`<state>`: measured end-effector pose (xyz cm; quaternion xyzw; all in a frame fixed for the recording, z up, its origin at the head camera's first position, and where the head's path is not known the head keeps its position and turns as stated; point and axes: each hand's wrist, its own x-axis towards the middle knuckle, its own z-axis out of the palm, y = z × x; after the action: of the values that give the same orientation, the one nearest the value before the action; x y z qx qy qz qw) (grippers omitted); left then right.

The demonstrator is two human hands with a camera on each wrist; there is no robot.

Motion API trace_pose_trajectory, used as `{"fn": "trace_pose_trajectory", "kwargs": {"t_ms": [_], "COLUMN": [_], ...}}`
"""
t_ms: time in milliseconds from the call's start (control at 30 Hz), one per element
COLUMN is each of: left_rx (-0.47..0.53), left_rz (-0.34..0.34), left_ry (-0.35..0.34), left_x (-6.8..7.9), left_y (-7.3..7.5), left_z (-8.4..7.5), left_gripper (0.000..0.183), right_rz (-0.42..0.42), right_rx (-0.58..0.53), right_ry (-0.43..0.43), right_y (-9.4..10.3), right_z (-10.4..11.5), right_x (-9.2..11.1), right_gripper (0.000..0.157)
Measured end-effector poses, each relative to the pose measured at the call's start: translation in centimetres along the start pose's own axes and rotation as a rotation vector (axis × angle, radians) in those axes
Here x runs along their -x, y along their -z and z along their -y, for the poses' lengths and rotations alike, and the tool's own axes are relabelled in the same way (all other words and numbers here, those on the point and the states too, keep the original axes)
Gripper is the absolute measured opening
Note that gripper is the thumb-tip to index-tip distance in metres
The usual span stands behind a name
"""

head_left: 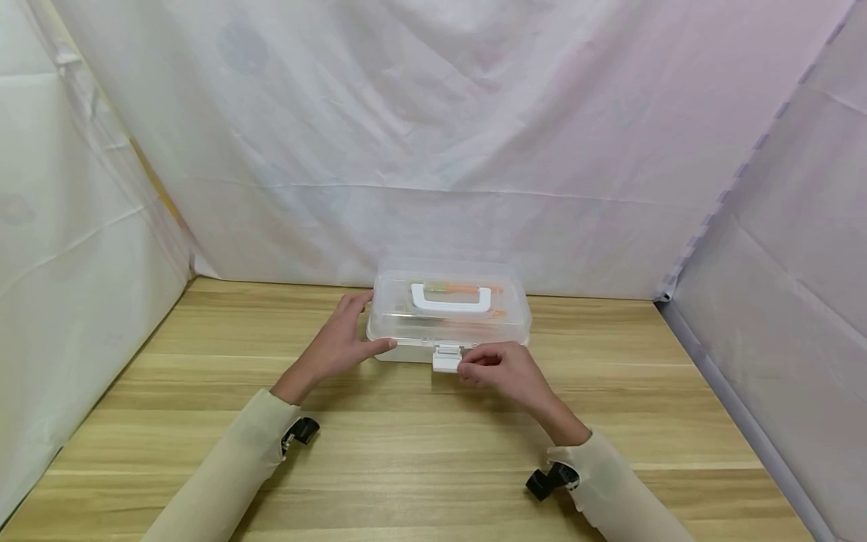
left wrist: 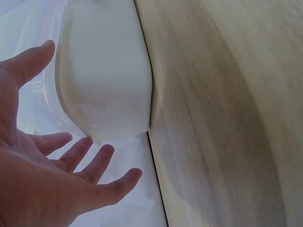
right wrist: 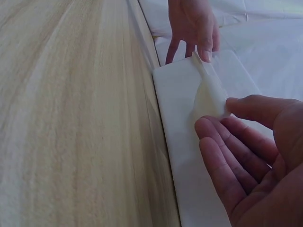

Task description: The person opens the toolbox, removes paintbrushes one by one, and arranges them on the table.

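Note:
A storage box with a clear lid (head_left: 386, 305) and a white base (left wrist: 109, 71) rests near the back of the table. A white carry handle (head_left: 450, 306) lies folded on its lid. Its white front latch (head_left: 447, 361) sticks outward, and my right hand (head_left: 508, 370) pinches the latch's right edge between thumb and fingers. Around the box's left end, my left hand (head_left: 339, 342) spreads its fingers, the thumb by the front left corner. Whether that hand touches the box I cannot tell. Orange and greenish items (head_left: 463, 288) show through the lid, too blurred to identify.
The box stands on a wood-grain table (head_left: 406, 459). White cloth (head_left: 440, 135) hangs behind it, close to its back edge, and more cloth closes both sides. Small black cameras (head_left: 305, 430) sit at the sleeve cuffs.

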<state>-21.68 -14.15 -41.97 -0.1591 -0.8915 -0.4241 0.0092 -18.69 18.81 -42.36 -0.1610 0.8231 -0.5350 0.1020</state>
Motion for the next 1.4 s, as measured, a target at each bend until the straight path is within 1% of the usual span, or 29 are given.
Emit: {"fn": "trace_pose_trajectory", "kwargs": {"t_ms": [133, 233, 333, 433, 533, 733, 800, 967, 1067, 1133, 1200, 1300, 1400], "left_rx": [0.0, 0.0, 0.0, -0.002, -0.002, 0.0, 0.0, 0.0, -0.001, -0.003, -0.003, 0.0, 0.0], "left_rz": [0.0, 0.001, 0.001, -0.001, -0.002, 0.0, 0.001, 0.005, 0.005, 0.005, 0.005, 0.006, 0.007], "left_ry": [-0.003, -0.002, 0.0, 0.0, -0.001, 0.002, 0.005, 0.012, 0.013, 0.011, 0.01, 0.011, 0.012], "left_x": [0.0, 0.0, 0.0, 0.1, 0.1, 0.1, 0.1, 0.0, 0.0, 0.0, -0.1, -0.1, -0.1], "left_y": [0.0, 0.0, 0.0, 0.1, 0.1, 0.1, 0.1, 0.0, 0.0, 0.0, -0.1, -0.1, -0.1], "left_z": [0.0, 0.0, 0.0, 0.0, 0.0, 0.0, 0.0, 0.1, 0.1, 0.2, 0.2, 0.2, 0.3], "left_gripper": [0.097, 0.097, 0.097, 0.097, 0.097, 0.097, 0.097, 0.097, 0.097, 0.097, 0.097, 0.097, 0.097], "right_rz": [0.015, 0.033, 0.068, 0.093, 0.106, 0.143, 0.156, 0.172, 0.149, 0.107, 0.054, -0.054, -0.193], "right_rx": [0.072, 0.136, 0.173, 0.215, 0.246, 0.254, 0.251, 0.256, 0.265, 0.268, 0.248, 0.209, 0.186], "right_ry": [-0.004, 0.009, 0.024, 0.038, 0.034, 0.04, 0.046, 0.097, 0.136, 0.152, 0.178, 0.235, 0.317], "right_y": [0.0, 0.0, -0.1, 0.0, 0.0, 0.8, 1.4, 3.2, 4.5, 5.2, 6.0, 7.1, 7.9], "right_z": [-0.2, -0.2, -0.4, -0.7, -0.9, -0.8, -0.5, 0.6, 1.5, 2.0, 2.4, 2.5, 2.4], "right_x": [0.0, 0.0, -0.1, -0.2, -0.3, -0.2, 0.0, 0.6, 0.9, 1.1, 1.4, 1.8, 1.9], "right_gripper": [0.011, 0.009, 0.012, 0.017, 0.021, 0.026, 0.026, 0.028, 0.028, 0.026, 0.022, 0.018, 0.018]}}
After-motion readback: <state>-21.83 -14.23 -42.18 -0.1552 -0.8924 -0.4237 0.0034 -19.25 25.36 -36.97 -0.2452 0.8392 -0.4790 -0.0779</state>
